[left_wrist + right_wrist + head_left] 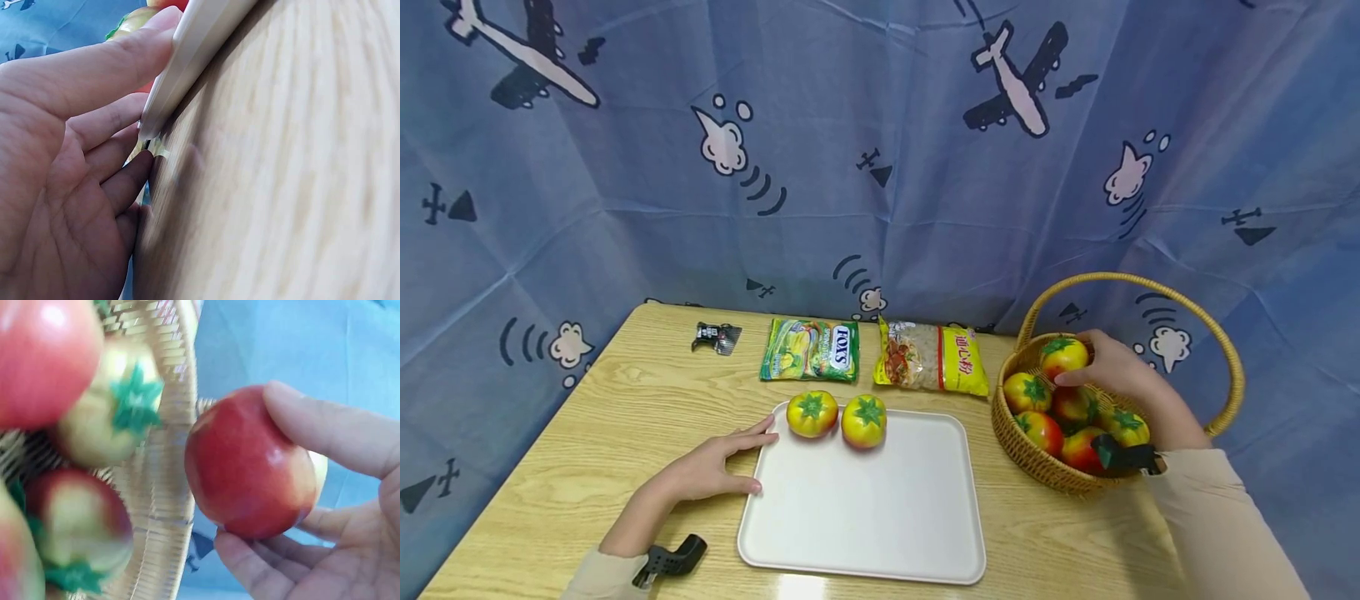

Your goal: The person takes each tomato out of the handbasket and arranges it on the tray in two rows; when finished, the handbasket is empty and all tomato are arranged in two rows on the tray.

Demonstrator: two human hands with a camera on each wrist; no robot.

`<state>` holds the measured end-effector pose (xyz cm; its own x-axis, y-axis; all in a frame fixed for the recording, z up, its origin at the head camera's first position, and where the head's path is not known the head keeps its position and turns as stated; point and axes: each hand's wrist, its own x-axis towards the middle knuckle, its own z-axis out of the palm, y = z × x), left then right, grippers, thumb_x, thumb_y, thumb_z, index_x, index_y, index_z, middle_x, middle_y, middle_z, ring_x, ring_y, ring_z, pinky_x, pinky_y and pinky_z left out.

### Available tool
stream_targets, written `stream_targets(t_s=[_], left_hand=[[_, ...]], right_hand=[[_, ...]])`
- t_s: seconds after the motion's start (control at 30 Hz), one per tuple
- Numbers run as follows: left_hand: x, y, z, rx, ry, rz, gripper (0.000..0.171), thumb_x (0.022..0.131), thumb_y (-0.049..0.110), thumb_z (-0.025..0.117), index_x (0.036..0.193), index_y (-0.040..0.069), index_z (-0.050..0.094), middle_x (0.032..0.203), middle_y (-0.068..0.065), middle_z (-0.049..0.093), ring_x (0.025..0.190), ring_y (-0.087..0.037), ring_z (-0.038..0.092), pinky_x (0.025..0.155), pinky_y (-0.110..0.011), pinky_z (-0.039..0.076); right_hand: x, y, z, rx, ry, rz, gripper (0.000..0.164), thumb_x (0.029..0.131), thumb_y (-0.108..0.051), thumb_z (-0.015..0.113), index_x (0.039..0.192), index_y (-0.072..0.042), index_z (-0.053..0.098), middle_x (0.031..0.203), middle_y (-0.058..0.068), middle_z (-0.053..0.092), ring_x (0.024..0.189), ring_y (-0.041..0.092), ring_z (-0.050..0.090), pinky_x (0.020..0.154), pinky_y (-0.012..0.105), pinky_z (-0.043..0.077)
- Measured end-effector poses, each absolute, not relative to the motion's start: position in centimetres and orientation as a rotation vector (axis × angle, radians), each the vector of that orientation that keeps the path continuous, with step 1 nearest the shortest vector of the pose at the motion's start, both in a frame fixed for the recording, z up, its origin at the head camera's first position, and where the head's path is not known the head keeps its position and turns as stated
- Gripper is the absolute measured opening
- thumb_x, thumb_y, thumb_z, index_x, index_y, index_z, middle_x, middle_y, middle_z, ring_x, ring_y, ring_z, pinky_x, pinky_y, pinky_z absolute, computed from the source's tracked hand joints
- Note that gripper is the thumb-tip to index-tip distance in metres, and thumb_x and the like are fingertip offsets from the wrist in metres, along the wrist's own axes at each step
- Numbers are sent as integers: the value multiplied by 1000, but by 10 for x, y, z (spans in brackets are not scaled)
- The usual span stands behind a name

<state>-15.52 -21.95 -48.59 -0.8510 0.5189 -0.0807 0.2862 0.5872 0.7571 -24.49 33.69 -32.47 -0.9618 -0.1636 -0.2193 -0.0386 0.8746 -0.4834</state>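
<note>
My right hand (1116, 363) grips a red and yellow tomato (1063, 358) with a green star-shaped calyx, at the far side of the wicker basket (1037, 458). In the right wrist view the thumb lies on one side of this tomato (250, 465) and the fingertips on the other. Several similar tomatoes (1028, 392) fill the basket. My left hand (707, 468) is at the left edge of the white tray (865, 517), fingers extended and thumb apart. Up close, its thumb and fingertips touch the tray's rim (187, 59). Two tomatoes (864, 422) sit side by side at the tray's back left.
Behind the tray lie a green FOX'S candy bag (810, 350) and a yellow pasta packet (931, 358). A small black wrapped item (716, 337) lies farther left. The basket's tall handle (1150, 287) arches over its back right. A blue curtain (820, 167) hangs behind the wooden table (602, 400).
</note>
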Motion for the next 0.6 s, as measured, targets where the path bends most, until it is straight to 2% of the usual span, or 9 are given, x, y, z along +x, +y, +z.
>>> stream_targets(t_s=[0.13,0.37,0.53,0.6], left_hand=[[-156,-219,-486,656,2522,1128,78,78,50,70,143,17,45,157,-2,22,141,-43,20,111,-65,18],[-157,-219,-487,647,2516,1131,78,77,50,71,143,17,44,157,-2,22,142,-43,19,112,-64,17],[-156,-219,-486,640,2517,1132,78,77,50,71,143,17,44,157,-2,22,141,-45,18,112,-64,16],[-156,-219,-486,640,2520,1130,78,77,50,71,143,17,44,157,-1,22,141,-44,18,112,-64,16]], right_hand=[[-238,325,-327,-207,2799,-737,95,80,-44,73,144,6,23,130,31,43,108,42,48,89,55,46],[-226,310,-338,-332,2839,-908,82,83,-38,72,143,0,30,130,24,46,109,36,50,90,45,45],[-216,299,-350,-322,2785,-1095,82,84,-33,72,146,-3,26,137,24,40,119,38,46,97,48,45],[-213,293,-356,-322,2741,-1186,84,85,-30,71,148,-4,24,141,23,36,123,39,44,98,40,48]])
